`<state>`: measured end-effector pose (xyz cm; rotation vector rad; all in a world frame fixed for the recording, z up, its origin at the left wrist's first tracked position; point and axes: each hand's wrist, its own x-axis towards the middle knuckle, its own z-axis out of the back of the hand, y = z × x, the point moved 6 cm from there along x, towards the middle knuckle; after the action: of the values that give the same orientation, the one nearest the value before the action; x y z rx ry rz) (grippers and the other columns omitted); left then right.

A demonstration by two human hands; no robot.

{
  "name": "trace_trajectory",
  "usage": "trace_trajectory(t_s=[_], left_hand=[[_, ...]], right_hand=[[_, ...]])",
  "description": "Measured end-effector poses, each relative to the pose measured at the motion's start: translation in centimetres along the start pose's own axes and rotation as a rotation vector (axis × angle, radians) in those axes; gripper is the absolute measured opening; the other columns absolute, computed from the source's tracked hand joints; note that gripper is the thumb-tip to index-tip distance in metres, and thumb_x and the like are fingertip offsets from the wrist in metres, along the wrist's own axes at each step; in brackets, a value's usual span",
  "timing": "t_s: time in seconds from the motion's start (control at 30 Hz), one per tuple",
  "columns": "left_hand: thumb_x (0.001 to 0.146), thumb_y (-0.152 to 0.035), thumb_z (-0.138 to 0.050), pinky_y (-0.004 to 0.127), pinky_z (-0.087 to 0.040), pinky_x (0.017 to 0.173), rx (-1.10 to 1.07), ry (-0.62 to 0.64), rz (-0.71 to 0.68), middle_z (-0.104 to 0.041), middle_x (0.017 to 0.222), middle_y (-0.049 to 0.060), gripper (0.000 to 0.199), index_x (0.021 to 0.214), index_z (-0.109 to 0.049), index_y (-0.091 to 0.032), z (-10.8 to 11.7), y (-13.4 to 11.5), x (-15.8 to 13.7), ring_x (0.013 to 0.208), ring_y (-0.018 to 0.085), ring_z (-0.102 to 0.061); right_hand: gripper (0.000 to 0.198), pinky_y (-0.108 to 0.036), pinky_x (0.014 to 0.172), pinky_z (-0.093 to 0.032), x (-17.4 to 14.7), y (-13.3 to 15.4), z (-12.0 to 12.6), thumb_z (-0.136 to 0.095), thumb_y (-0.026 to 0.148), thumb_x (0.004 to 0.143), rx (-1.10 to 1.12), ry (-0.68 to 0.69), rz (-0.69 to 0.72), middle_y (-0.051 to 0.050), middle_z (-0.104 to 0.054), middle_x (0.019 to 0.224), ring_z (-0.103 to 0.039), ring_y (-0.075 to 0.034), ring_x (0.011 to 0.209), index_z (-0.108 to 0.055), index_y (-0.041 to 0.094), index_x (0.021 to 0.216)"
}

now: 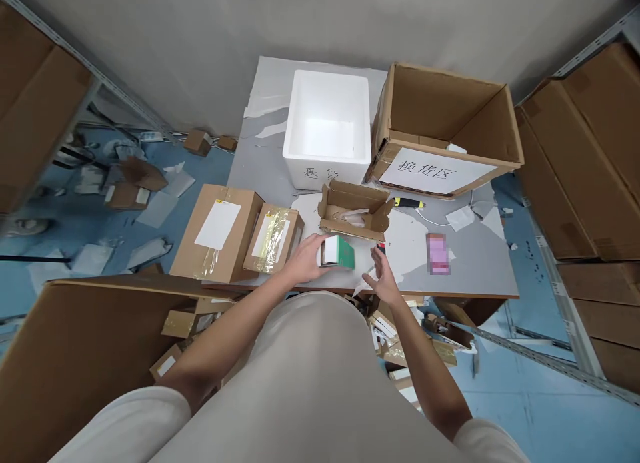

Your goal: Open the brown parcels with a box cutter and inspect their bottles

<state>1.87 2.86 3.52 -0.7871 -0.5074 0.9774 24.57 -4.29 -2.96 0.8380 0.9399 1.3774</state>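
My left hand [309,259] grips a small green and white box [345,253] by its left side, near the table's front edge. My right hand [384,279] is apart from the box, to its right, with fingers spread and nothing in them. Just beyond those fingers lies a small red and black item [381,248], partly hidden, of a kind I cannot make out. Behind the green box sits an opened cardboard box [356,199] with its flaps up and some clear plastic wrapping [354,217] inside.
Two taped cartons, one large [240,226] and one small [256,236], stand at left. Behind are a white foam box [325,172] and a big labelled carton [450,106]. A yellow and black cutter [409,203] and a pink item [439,253] lie right. Boxes fill the space below.
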Motion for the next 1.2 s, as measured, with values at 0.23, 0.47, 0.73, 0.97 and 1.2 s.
trace_trajectory(t_s=[0.23, 0.47, 0.73, 0.97, 1.2], left_hand=[[0.065, -0.020, -0.071, 0.043, -0.046, 0.093, 0.325, 0.191, -0.076, -0.056, 0.110, 0.013, 0.062, 0.122, -0.049, -0.015, -4.7, 0.6, 1.5, 0.105, 0.030, -0.054], [0.067, -0.028, -0.070, 0.043, -0.044, 0.096, 0.182, 0.158, -0.083, -0.056, 0.112, 0.012, 0.060, 0.121, -0.047, -0.015, -5.9, 1.0, 1.6, 0.109, 0.028, -0.053], [0.072, -0.046, -0.069, 0.044, -0.044, 0.099, 0.049, 0.153, -0.088, -0.054, 0.121, 0.014, 0.068, 0.127, -0.043, -0.015, -5.6, 1.2, 0.7, 0.114, 0.028, -0.052], [0.089, -0.030, -0.047, 0.044, -0.040, 0.106, 0.044, 0.043, 0.000, -0.043, 0.137, 0.016, 0.051, 0.137, -0.036, -0.016, -4.6, 1.8, -0.3, 0.130, 0.026, -0.043], [0.091, -0.034, -0.046, 0.044, -0.035, 0.111, 0.012, 0.044, -0.075, -0.037, 0.142, 0.015, 0.044, 0.132, -0.044, -0.017, -5.0, 0.9, -0.7, 0.134, 0.025, -0.038]], right_hand=[[0.065, -0.051, 0.111, -0.034, 1.6, 7.1, -3.3, -0.065, 0.041, 0.080, -0.288, 0.136, 0.305, -0.014, -0.042, 0.145, -0.037, -0.029, 0.136, -0.040, 0.023, 0.138], [0.051, -0.048, 0.107, -0.040, 3.6, 5.4, -5.0, -0.055, 0.025, 0.082, -0.281, 0.033, 0.203, -0.015, -0.054, 0.130, -0.049, -0.027, 0.125, -0.048, 0.019, 0.132], [0.054, -0.044, 0.093, -0.053, 2.8, 6.0, -3.7, -0.046, 0.017, 0.083, -0.499, 0.126, 0.186, -0.013, -0.042, 0.144, -0.051, -0.028, 0.124, -0.045, 0.021, 0.136], [0.050, -0.045, 0.084, -0.057, 1.9, 6.0, -2.3, -0.035, 0.007, 0.085, -0.656, 0.073, 0.183, -0.010, -0.048, 0.142, -0.056, -0.029, 0.120, -0.053, 0.025, 0.128], [0.048, -0.049, 0.100, -0.048, 2.3, 7.8, -4.1, -0.053, 0.029, 0.088, -0.570, 0.199, 0.274, -0.013, -0.040, 0.146, -0.041, -0.031, 0.133, -0.046, 0.024, 0.135]])
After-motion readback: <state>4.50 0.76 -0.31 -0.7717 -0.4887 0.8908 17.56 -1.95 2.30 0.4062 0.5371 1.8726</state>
